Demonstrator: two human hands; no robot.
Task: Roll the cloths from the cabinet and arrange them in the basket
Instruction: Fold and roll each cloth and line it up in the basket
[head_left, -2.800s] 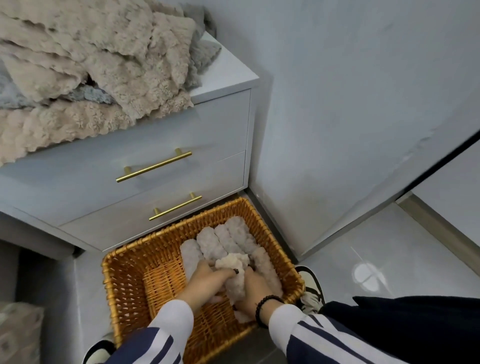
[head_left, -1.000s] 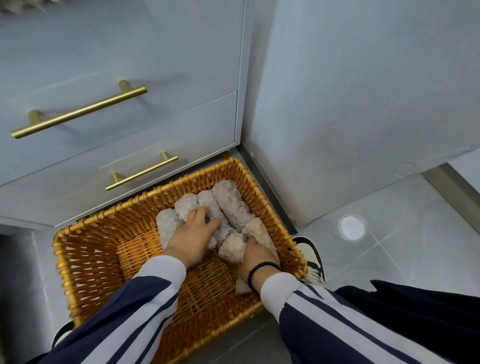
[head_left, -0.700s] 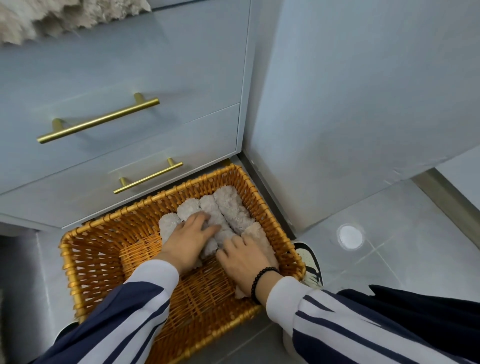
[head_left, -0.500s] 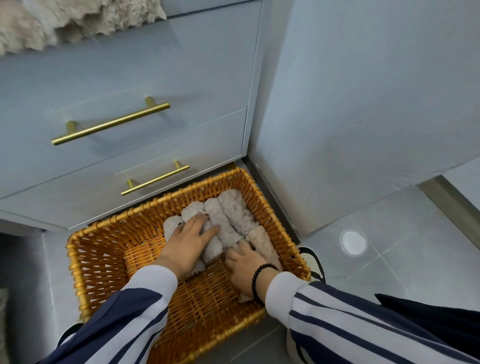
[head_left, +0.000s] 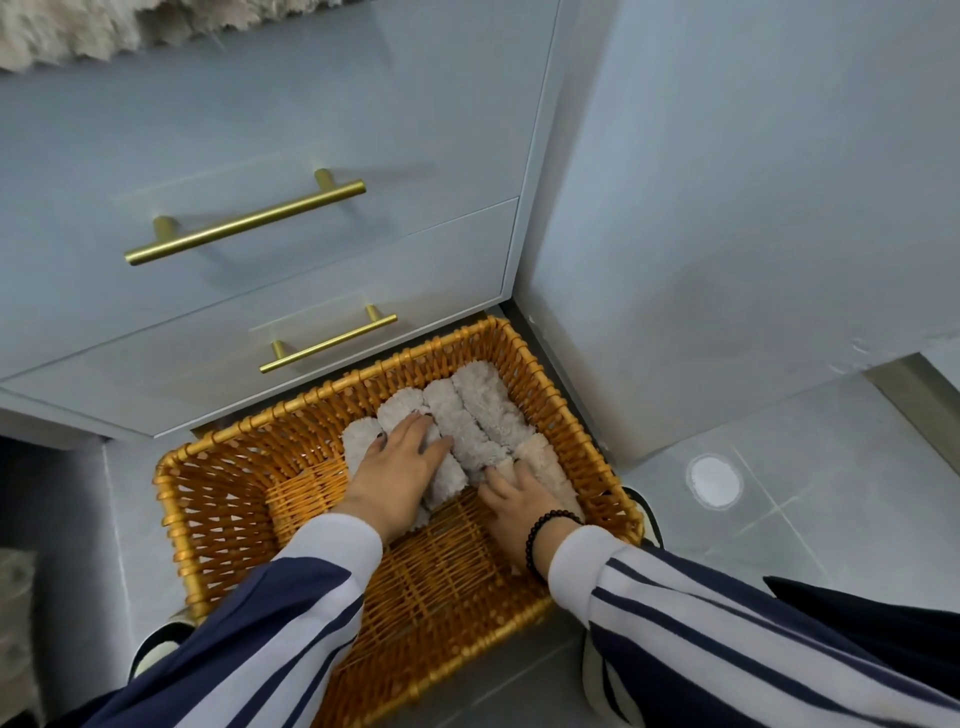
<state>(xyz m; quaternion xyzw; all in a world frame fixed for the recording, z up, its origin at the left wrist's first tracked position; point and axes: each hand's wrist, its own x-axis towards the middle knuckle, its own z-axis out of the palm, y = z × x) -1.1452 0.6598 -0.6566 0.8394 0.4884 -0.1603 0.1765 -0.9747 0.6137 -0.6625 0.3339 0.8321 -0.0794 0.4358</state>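
An orange wicker basket (head_left: 208, 499) stands on the floor in front of the cabinet (head_left: 260, 130). Several rolled fluffy cloths (head_left: 483, 410) lie side by side in its right half. My left hand (head_left: 397, 475) rests flat with straight fingers on the left rolls. My right hand (head_left: 519, 499) presses against the near end of the cream roll (head_left: 545, 465) at the basket's right wall; its fingertips are partly hidden between the rolls. Unrolled beige cloths (head_left: 78, 31) hang over the cabinet top at the upper left.
The cabinet has two drawers with gold bar handles (head_left: 244, 223). A pale wall panel (head_left: 727, 208) rises right of the basket. Grey floor tiles (head_left: 805, 493) spread to the right. My shoes (head_left: 618, 680) show beside the basket's near corners.
The cream roll my right hand held upright now lies flat beside the others at the basket's right wall. My left hand has stayed on the left rolls. The view has tilted up a little.
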